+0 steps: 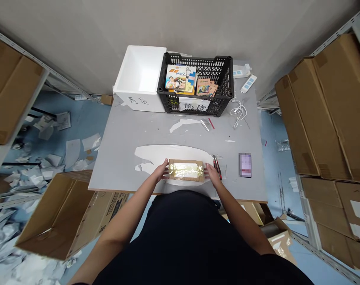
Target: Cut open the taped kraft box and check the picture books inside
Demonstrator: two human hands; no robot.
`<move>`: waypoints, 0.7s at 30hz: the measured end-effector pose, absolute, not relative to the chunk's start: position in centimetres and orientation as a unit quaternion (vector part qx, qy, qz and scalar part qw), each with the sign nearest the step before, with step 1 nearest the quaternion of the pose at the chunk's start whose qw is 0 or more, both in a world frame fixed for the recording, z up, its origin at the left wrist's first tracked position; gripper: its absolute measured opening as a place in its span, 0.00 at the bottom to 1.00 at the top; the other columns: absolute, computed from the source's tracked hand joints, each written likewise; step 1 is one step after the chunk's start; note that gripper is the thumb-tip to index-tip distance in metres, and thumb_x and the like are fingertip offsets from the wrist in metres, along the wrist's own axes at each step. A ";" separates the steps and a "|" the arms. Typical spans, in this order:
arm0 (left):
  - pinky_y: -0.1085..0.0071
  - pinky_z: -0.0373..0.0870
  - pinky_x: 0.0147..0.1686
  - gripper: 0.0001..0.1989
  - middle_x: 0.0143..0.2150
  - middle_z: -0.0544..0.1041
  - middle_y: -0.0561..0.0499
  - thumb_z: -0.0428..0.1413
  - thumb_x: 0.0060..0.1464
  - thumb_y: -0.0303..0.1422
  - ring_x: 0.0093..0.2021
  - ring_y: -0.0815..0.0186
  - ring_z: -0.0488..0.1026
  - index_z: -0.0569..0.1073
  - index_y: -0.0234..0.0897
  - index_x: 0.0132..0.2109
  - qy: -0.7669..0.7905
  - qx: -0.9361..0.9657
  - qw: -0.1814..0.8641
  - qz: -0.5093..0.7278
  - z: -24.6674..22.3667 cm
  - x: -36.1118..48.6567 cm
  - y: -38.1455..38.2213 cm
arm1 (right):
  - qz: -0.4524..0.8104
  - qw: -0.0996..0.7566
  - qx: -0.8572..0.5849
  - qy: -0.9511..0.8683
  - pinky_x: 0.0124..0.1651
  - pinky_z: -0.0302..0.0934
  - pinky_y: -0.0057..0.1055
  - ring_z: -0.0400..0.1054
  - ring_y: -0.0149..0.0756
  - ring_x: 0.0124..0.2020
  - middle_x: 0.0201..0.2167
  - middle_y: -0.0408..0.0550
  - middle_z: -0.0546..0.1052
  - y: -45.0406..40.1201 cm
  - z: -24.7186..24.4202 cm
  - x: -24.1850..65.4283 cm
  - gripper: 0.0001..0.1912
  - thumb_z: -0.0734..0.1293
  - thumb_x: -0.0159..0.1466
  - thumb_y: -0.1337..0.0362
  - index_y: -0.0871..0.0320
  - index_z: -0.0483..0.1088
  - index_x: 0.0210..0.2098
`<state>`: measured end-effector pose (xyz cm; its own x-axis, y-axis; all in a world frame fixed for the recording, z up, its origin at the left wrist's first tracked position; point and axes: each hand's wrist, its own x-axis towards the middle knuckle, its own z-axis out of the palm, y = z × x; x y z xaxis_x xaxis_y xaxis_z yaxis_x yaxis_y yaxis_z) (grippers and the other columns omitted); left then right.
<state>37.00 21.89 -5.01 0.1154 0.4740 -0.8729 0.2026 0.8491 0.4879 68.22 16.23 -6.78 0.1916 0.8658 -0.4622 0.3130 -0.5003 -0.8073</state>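
A small brown cardboard box (186,171), wrapped with shiny clear tape, is held level between my two hands near the table's front edge. My left hand (161,171) grips its left end, thumb on top and fingers curled under the side. At the opposite end, my right hand (211,173) grips it the same way. Beneath the box, a white worn patch (156,152) shows on the grey tabletop. Just right of my right hand lie red-and-black tools (217,166), perhaps cutters or pens; their exact kind is unclear.
A white foam bin (140,102) and a black plastic crate (197,103) with booklets stand at the table's back. A phone (245,165), a white cable (239,113) and a power strip (248,84) lie right. An open carton (87,229) stands at lower left.
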 end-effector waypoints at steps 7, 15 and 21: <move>0.64 0.73 0.39 0.40 0.54 0.74 0.42 0.42 0.50 0.66 0.46 0.57 0.76 0.69 0.41 0.55 0.633 0.290 0.692 0.191 -3.5 38.7 24.7 | 0.639 0.328 -0.647 -0.253 0.39 0.69 0.34 0.73 0.40 0.43 0.49 0.52 0.76 18.2 -4.4 65.7 0.34 0.52 0.64 0.38 0.51 0.65 0.59; 0.64 0.71 0.42 0.31 0.49 0.77 0.43 0.56 0.50 0.54 0.44 0.60 0.75 0.66 0.39 0.55 0.642 0.338 0.635 0.265 -3.9 39.5 26.5 | 0.593 0.418 -0.613 -0.313 0.53 0.64 0.37 0.65 0.41 0.57 0.60 0.49 0.69 21.3 -4.2 66.1 0.30 0.59 0.62 0.42 0.51 0.65 0.57; 0.62 0.70 0.47 0.30 0.58 0.72 0.43 0.56 0.52 0.52 0.55 0.55 0.71 0.66 0.42 0.57 0.649 0.361 0.623 0.244 -4.2 39.7 26.4 | 0.592 0.362 -0.658 -0.293 0.51 0.65 0.41 0.63 0.44 0.59 0.61 0.50 0.67 22.3 -6.2 66.0 0.32 0.62 0.60 0.44 0.50 0.63 0.59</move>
